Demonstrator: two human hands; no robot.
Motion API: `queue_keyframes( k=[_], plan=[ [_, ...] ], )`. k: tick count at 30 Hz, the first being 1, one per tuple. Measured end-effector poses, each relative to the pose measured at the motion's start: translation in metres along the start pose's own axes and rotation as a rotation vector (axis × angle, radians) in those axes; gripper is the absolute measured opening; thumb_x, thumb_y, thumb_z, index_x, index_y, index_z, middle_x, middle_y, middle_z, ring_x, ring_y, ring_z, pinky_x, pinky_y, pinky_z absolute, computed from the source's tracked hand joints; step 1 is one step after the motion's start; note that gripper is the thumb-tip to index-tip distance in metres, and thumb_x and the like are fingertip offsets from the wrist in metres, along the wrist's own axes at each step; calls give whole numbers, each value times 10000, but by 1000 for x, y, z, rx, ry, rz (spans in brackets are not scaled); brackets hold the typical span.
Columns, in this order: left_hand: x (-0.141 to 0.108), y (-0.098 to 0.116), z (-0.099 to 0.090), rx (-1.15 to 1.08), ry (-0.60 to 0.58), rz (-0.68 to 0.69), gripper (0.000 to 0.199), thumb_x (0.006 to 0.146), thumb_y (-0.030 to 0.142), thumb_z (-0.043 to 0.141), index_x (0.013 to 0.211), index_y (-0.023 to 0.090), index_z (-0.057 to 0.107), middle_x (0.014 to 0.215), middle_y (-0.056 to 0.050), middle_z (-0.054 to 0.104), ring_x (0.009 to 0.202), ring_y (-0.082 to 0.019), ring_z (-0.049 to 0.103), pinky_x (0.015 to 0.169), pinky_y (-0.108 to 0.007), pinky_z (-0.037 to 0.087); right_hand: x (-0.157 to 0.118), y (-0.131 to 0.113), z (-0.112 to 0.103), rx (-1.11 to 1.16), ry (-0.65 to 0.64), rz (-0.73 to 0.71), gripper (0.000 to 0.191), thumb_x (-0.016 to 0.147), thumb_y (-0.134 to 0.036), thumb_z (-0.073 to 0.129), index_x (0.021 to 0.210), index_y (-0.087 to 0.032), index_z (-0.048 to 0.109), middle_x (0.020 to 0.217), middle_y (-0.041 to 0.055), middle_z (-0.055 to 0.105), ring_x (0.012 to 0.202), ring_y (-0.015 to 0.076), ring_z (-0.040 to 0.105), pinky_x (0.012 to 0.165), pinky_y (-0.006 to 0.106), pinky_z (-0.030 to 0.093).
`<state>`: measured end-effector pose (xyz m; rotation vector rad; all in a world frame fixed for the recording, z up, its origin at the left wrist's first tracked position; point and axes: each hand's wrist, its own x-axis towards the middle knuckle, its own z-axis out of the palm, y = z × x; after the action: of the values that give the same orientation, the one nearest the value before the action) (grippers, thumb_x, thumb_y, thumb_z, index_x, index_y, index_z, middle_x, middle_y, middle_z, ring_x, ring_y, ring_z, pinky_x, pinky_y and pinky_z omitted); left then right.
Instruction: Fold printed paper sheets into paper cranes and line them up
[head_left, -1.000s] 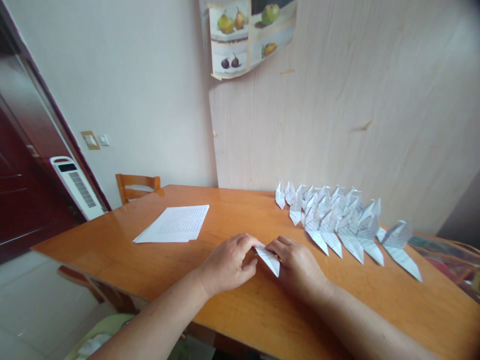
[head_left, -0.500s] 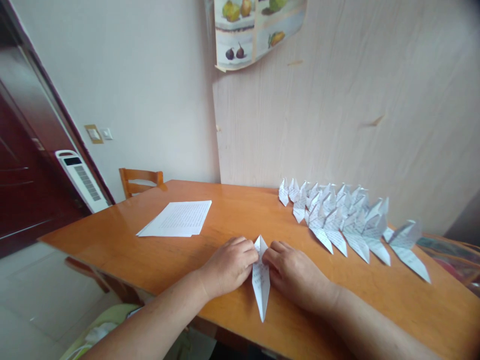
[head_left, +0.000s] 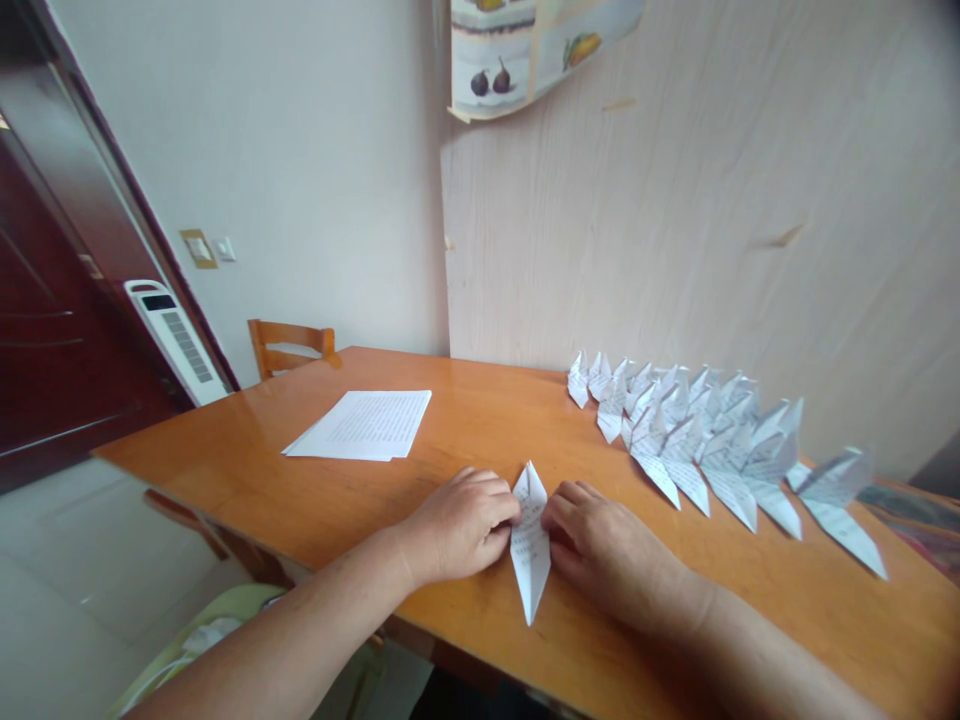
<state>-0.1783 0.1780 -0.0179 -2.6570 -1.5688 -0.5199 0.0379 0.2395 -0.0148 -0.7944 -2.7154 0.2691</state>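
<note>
Left hand is curled, the left edge of the folded paper being pinched between its thumb and fingers; by the bent fingers of the right hand, also nearly closed, the opposite edge is held. The paper is kept between both hands, above the near part of the table; whether the tabletop is touched cannot be told. Its long axis is set from six to twelve o'clock, one sharp tip being directed towards the near table edge and the other towards the wall. At ten o'clock from it, a stack of written sheets is laid flat; at two o'clock, rows of folded paper pieces are gathered, with wings raised.
</note>
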Motion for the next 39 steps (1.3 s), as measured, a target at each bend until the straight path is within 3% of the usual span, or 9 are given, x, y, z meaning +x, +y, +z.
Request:
queue_keyframes(
  k=[15, 19, 27, 39],
  plan=[
    [0, -1, 4, -83, 24, -31, 88, 816, 135, 671, 871, 203, 679, 893, -17, 654, 896, -191, 586, 809, -315, 410, 0, 8, 4, 123, -13, 9, 129, 886, -139, 574, 794, -212, 627, 859, 23, 613, 808, 170, 560, 696, 273, 401],
    [2, 0, 4, -101, 36, -60, 15, 841, 217, 680, 849, 206, 686, 851, -22, 649, 872, -198, 584, 782, -318, 408, 2, 10, 7, 152, 3, 36, 112, 917, -195, 577, 826, -211, 638, 862, 31, 631, 824, 182, 575, 734, 287, 415],
    [9, -3, 7, -141, 84, -78, 192, 897, 242, 634, 716, 179, 636, 792, -17, 633, 810, -176, 574, 771, -314, 417, 6, 14, 13, 168, 55, 70, 186, 954, -317, 560, 810, -215, 617, 858, 38, 623, 798, 188, 579, 716, 300, 424],
    [17, -9, 11, -191, 70, -206, 199, 828, 267, 670, 678, 183, 572, 700, 17, 612, 712, -158, 573, 670, -279, 366, 14, 25, 26, 219, 52, 213, 267, 933, -391, 548, 739, -215, 602, 784, 25, 640, 757, 194, 588, 660, 300, 392]
  ],
)
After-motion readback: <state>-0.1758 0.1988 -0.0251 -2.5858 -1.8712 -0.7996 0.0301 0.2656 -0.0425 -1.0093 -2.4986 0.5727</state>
